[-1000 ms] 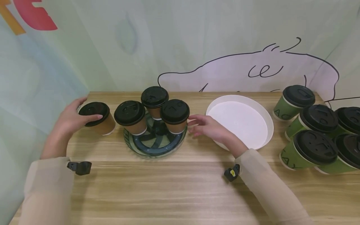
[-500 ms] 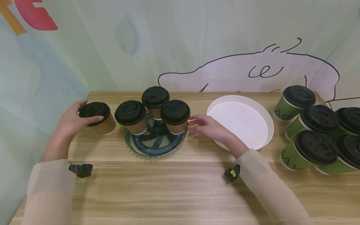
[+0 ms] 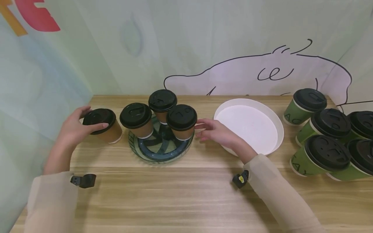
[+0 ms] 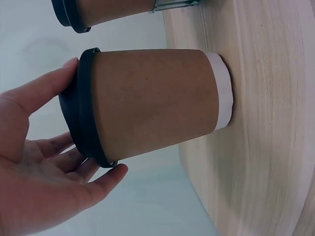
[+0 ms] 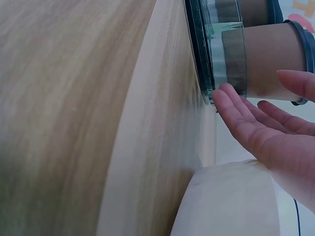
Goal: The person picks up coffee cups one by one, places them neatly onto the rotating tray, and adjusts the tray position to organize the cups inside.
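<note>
My left hand (image 3: 73,127) grips a brown paper coffee cup (image 3: 110,133) by its black lid, thumb on one side and fingers on the other. In the left wrist view the base of this cup (image 4: 152,96) is right at the wooden tabletop. Beside it stands a round clear glass dish (image 3: 161,160) with a dark blue ring and spokes inside. Three more brown lidded cups, a left one (image 3: 141,131), a back one (image 3: 161,117) and a right one (image 3: 183,133), stand on it. My right hand (image 3: 215,131) is at the dish's right side, fingers extended and relaxed, fingertips right by the glass wall (image 5: 231,59).
A round white tray (image 3: 247,127) lies behind my right forearm. Several green cups with black lids, one at the back (image 3: 295,113), stand grouped at the right. A printed fabric backdrop (image 3: 186,42) rises along the table's back and left edges.
My left hand and its cup have shifted slightly nearer and to the right. The three cups on the dish have turned a little clockwise. The right hand has stayed put.
</note>
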Tool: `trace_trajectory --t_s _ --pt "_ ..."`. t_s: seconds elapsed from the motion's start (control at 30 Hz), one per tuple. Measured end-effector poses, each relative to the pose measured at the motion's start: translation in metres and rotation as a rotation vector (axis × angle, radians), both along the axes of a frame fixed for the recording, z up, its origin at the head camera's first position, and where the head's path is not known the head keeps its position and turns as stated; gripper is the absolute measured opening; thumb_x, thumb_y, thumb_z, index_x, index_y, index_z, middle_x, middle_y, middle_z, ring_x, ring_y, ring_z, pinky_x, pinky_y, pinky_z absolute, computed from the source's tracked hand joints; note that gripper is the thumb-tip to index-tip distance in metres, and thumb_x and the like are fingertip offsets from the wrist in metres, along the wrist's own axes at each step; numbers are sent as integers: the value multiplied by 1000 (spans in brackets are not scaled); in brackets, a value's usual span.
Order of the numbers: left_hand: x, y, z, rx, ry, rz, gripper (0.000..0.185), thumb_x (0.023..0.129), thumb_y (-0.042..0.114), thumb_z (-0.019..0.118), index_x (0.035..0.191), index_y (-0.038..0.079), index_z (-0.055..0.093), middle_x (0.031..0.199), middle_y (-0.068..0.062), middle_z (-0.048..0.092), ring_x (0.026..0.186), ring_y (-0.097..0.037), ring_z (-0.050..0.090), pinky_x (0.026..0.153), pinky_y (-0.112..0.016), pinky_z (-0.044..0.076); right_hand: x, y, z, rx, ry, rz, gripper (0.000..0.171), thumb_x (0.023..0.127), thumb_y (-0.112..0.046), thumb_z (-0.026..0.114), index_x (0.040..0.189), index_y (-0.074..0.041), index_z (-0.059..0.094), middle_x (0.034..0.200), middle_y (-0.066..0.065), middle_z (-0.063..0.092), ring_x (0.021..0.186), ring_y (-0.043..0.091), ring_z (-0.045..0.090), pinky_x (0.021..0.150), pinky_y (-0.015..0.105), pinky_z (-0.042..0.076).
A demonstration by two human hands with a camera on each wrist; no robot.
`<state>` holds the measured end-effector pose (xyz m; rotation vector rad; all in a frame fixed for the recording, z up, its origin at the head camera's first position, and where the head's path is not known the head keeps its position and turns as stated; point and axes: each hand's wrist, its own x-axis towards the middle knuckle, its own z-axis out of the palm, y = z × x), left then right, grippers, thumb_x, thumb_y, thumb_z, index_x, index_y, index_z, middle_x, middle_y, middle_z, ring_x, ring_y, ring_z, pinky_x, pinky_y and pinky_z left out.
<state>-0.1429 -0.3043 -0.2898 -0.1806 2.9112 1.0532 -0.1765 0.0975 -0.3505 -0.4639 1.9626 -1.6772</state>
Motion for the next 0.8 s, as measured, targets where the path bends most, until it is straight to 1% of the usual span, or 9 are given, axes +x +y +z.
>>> trace_trajectory --t_s 0.1,0.23,0.43,0.5,0.67,0.8 --pt "4 2 1 -5 3 0 99 80 47 65 147 4 6 148 -22 13 131 -48 9 94 -66 20 1 1 1 7 -4 -6 49 88 3 49 135 5 36 125 26 49 108 39 52 87 45 47" --pt "12 7 7 -25 8 -10 95 82 45 64 147 4 8 148 -22 15 131 -48 9 93 -66 20 1 1 1 11 -2 -1 49 88 3 48 135 5 36 122 26 50 107 40 52 86 46 47" --pt "24 17 19 -69 35 -42 94 81 44 65 146 4 11 146 -24 21 129 -49 13 92 -66 22 0 2 1 -10 19 32 50 87 5 46 136 4 35 132 25 43 114 40 48 89 45 45" --pt "28 21 22 -79 44 -52 94 81 43 66 146 4 12 145 -24 23 129 -49 15 91 -66 22 0 2 1 -13 17 35 51 87 5 46 137 4 34 132 25 43 114 40 48 90 45 45" --pt "38 28 29 -88 48 -70 97 78 45 68 147 7 12 145 -22 25 129 -48 16 91 -65 22 1 3 3 25 8 9 50 87 3 47 136 2 36 126 23 50 109 37 53 87 43 47" --pt "43 32 31 -102 40 -81 97 78 47 68 147 7 12 145 -21 25 124 -49 23 88 -63 26 1 3 3 45 3 0 49 87 1 48 135 1 37 120 23 53 105 36 54 85 42 48"
